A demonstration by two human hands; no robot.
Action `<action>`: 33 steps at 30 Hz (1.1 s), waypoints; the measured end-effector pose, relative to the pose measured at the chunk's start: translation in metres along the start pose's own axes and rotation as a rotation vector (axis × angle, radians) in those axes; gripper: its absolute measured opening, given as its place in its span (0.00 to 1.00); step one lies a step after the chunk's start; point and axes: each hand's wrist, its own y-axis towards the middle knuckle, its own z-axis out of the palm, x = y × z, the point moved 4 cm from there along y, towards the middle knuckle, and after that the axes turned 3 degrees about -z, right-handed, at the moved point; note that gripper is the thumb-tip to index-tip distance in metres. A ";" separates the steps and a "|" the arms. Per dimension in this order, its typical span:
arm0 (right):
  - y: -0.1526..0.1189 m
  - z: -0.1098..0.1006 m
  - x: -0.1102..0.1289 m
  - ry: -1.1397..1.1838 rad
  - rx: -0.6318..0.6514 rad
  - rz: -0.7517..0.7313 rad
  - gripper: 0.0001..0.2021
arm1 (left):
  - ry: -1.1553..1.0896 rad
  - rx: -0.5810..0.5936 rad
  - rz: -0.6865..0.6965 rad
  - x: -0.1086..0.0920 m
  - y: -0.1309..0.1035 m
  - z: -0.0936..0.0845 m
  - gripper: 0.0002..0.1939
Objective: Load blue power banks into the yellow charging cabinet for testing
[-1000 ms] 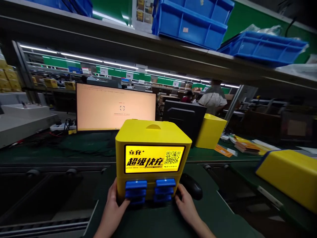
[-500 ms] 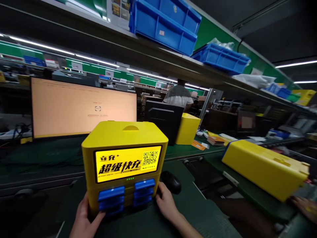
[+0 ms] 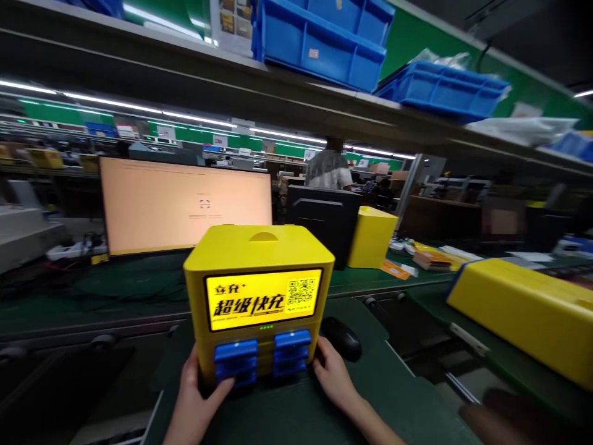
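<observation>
A yellow power bank station [image 3: 259, 253] stands upright on a green board in front of me, its lit screen [image 3: 264, 300] showing black lettering and a QR code. Small green lights glow beneath the screen. Two stacks of blue power banks [image 3: 291, 352] stick out of its lower front. My left hand [image 3: 197, 395] grips the lower left side, with the thumb at the bottom of the left blue stack. Against the lower right side my right hand [image 3: 334, 374] is closed, its fingertips partly hidden. A black mouse [image 3: 341, 339] lies just right of the station.
Behind the station stand a lit monitor [image 3: 185, 210], a black case [image 3: 322, 222] and another yellow unit [image 3: 373, 238]. A long yellow box [image 3: 523, 309] lies at right, a blurred arm below it. Blue bins [image 3: 324, 46] sit on an overhead shelf [image 3: 199, 74]. One person [image 3: 327, 167] is farther back.
My view has turned left, so everything sits farther right in the picture. Both hands keep their hold on the station. The other person's hand at the long yellow box's end has left its place.
</observation>
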 end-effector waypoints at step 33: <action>0.002 0.002 0.029 0.092 -0.217 0.088 0.34 | -0.110 0.009 -0.061 -0.067 -0.016 -0.015 0.44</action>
